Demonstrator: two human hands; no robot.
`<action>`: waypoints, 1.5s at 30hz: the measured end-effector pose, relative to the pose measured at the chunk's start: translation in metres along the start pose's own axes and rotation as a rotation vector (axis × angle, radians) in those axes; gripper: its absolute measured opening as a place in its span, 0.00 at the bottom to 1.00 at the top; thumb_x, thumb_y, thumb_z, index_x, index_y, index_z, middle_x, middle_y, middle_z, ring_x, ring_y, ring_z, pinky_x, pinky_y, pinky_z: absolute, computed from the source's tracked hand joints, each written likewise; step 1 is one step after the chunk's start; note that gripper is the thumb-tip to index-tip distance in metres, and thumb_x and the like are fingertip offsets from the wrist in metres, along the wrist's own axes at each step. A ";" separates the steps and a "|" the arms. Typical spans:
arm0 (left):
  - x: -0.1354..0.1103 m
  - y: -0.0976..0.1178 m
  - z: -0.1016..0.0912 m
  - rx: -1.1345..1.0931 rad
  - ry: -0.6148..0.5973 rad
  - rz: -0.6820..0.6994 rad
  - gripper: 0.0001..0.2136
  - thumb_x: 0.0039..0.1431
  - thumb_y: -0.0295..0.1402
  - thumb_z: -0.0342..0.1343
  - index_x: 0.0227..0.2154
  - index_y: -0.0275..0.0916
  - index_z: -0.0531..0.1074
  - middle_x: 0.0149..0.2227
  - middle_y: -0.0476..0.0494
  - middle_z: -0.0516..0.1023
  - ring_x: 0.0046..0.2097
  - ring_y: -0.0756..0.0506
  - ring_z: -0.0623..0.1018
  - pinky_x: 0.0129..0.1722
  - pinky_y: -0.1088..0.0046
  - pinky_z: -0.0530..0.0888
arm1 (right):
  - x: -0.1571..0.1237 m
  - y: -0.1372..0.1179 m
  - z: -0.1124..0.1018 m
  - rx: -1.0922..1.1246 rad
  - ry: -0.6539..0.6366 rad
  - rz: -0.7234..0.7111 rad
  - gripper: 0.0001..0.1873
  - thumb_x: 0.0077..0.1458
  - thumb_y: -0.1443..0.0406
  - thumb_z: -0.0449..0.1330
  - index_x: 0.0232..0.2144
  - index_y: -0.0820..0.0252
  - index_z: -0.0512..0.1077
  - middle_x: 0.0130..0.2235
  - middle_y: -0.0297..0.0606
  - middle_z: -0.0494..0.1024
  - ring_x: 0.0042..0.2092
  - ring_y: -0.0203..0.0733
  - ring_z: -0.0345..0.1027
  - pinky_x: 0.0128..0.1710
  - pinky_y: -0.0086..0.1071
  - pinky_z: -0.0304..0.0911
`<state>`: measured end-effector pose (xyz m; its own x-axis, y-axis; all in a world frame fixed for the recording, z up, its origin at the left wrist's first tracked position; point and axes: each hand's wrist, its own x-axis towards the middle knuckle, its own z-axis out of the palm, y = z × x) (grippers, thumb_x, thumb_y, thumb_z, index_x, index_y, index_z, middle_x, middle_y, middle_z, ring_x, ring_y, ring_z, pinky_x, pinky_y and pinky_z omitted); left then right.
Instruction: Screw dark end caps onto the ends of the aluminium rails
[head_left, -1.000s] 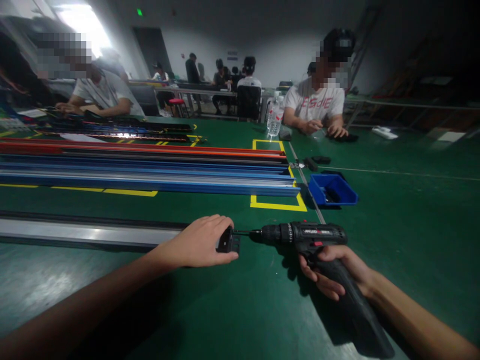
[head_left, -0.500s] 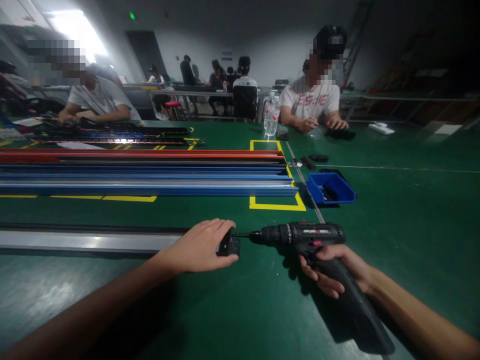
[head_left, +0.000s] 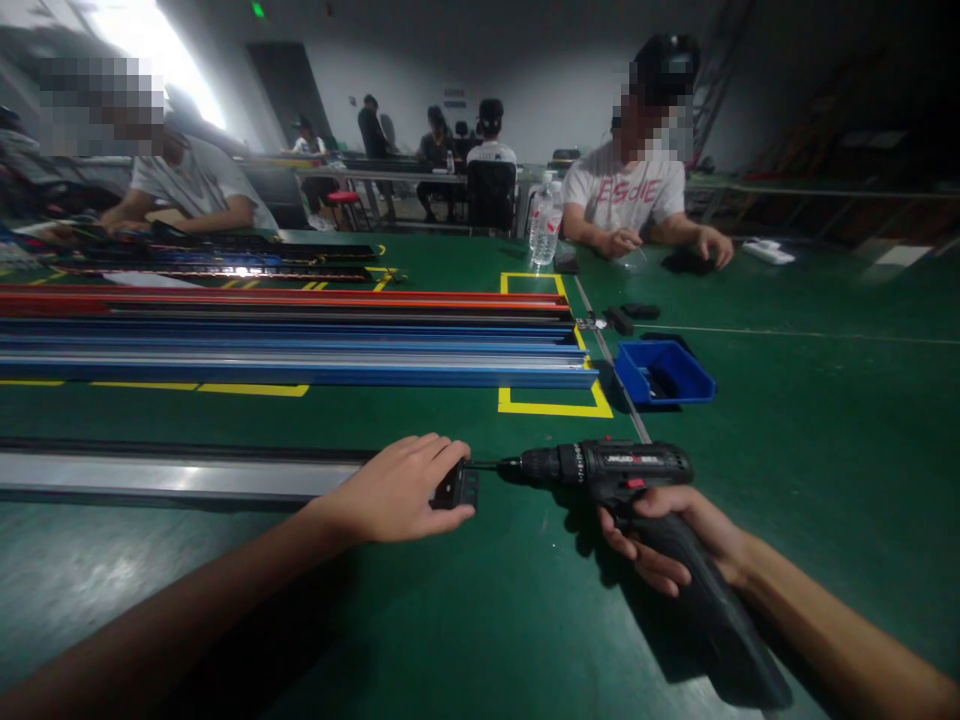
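A long metal profile (head_left: 187, 474), silver with dark edges, lies along the near left of the green table. My left hand (head_left: 401, 490) is wrapped over its right end, gripping a black end cap (head_left: 457, 488) there. Around the handle of a black cordless drill (head_left: 637, 465) my right hand (head_left: 675, 540) is closed, with the drill lying level and pointing left. Its long thin bit (head_left: 484, 465) reaches the end cap by my left fingertips. Where exactly the bit's tip sits is hidden.
Blue and orange profiles (head_left: 375, 365) lie behind, their ends over a yellow tape outline (head_left: 555, 409). A blue bin (head_left: 694, 388) holds small dark parts. Water bottles (head_left: 544, 225) stand farther back. Two co-workers sit across the table, one (head_left: 622, 195) at right, one (head_left: 202, 185) at left.
My hands, the drill and the end cap keep nearly the same place. The view has tilted slightly. Across the table, the right co-worker's one hand has moved outward to the right.
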<state>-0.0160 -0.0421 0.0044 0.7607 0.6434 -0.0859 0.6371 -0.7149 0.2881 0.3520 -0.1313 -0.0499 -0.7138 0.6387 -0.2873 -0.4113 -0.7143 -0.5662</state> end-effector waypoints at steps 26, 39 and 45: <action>0.001 0.000 0.002 -0.013 -0.006 -0.002 0.21 0.63 0.50 0.56 0.50 0.39 0.69 0.46 0.39 0.76 0.48 0.37 0.75 0.48 0.57 0.70 | 0.001 0.000 0.000 0.017 -0.002 0.015 0.20 0.61 0.61 0.55 0.45 0.74 0.76 0.35 0.45 0.78 0.19 0.28 0.67 0.25 0.27 0.72; 0.002 -0.002 0.002 -0.005 -0.012 0.002 0.22 0.63 0.49 0.55 0.51 0.39 0.69 0.47 0.38 0.76 0.48 0.37 0.75 0.49 0.57 0.70 | 0.000 0.002 -0.002 0.022 0.011 0.027 0.21 0.61 0.60 0.55 0.46 0.74 0.76 0.35 0.45 0.79 0.18 0.28 0.66 0.24 0.26 0.72; 0.001 -0.003 0.004 -0.016 0.008 0.012 0.22 0.63 0.51 0.55 0.51 0.40 0.69 0.46 0.39 0.76 0.47 0.38 0.76 0.47 0.59 0.70 | 0.001 0.001 -0.003 0.004 0.003 0.018 0.20 0.61 0.60 0.55 0.46 0.73 0.76 0.35 0.44 0.79 0.17 0.28 0.65 0.23 0.27 0.72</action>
<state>-0.0167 -0.0403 -0.0003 0.7676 0.6366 -0.0747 0.6254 -0.7184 0.3045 0.3528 -0.1310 -0.0530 -0.7192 0.6266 -0.3002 -0.4004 -0.7269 -0.5579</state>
